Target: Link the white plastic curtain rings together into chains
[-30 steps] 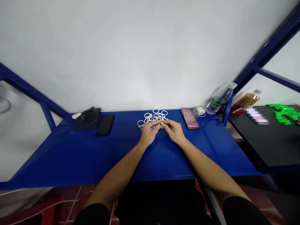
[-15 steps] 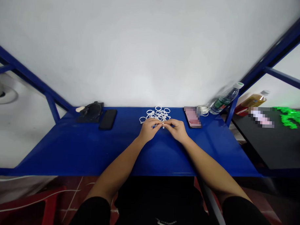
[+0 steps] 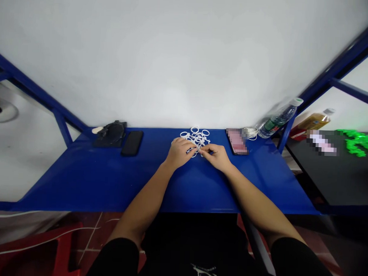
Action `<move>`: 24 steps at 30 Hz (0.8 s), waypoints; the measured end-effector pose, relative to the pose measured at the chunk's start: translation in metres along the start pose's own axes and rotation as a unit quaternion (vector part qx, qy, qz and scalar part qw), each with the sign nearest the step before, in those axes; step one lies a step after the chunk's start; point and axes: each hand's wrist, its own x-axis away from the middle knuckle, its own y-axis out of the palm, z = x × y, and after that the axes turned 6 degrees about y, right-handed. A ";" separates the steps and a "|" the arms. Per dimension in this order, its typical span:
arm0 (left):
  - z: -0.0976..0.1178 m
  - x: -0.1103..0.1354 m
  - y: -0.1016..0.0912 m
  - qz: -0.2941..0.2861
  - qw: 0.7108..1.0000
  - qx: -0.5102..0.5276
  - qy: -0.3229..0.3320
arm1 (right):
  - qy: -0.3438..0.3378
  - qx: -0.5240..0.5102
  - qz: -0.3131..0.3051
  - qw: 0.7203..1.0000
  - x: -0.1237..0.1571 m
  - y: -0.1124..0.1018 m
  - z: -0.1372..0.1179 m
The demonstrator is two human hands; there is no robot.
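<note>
A heap of several small white plastic rings [image 3: 198,135] lies near the back of the blue table [image 3: 110,179]. My left hand [image 3: 179,152] rests at the heap's near edge, fingers curled round a white ring. My right hand [image 3: 216,156] sits just to its right, thumb and fingers pinched on a small white piece where the two hands meet. What exactly each hand grips is too small to make out clearly.
A black phone [image 3: 132,142] and a dark bundle [image 3: 110,134] lie at the back left. A pink phone [image 3: 237,141], a coiled white cable [image 3: 250,133] and a water bottle [image 3: 278,118] sit at the back right. A black table [image 3: 330,171] with green parts [image 3: 359,142] stands right.
Both hands stay together at the ring heap, with small finger shifts. The view has drifted slightly, so the table's things sit a little higher in the picture.
</note>
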 end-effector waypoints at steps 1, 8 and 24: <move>-0.007 -0.001 -0.005 -0.007 0.999 -0.023 -0.027 | -0.009 0.025 -0.024 0.999 0.000 -0.001 0.001; -0.055 0.006 -0.025 -0.089 0.970 -0.126 -0.186 | -0.061 0.119 -0.198 0.971 0.004 0.011 0.002; -0.056 0.007 -0.018 -0.139 0.955 -0.160 -0.209 | -0.030 0.144 -0.162 0.976 0.001 0.016 0.019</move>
